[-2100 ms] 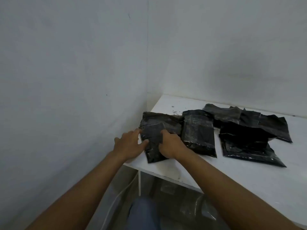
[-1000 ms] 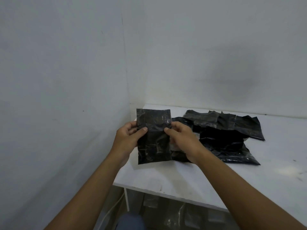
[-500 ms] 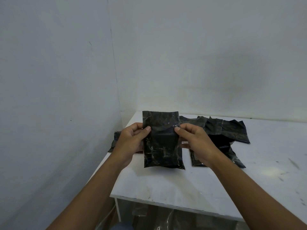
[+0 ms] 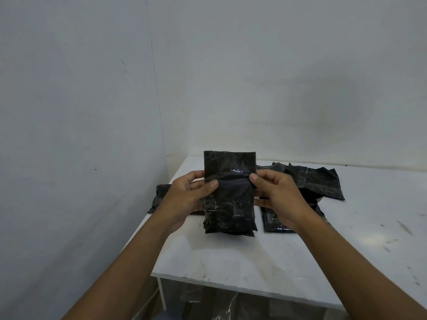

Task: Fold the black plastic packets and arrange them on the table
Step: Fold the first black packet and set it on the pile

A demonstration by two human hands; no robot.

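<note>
Fingers of your left hand and right hand pinch the black packet by its side edges, upright above the worktop; it looks light, soft and slippery, so hold at the edges where it creases

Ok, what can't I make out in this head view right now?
Head view only.
Held packet: back face hidden; fingers of the left hand and right hand sit behind it.
Far-left packet: mostly behind the left hand.
Pile of packets: overlapping, partly behind the right hand, so no count.
Space under the table: too dim.
</note>
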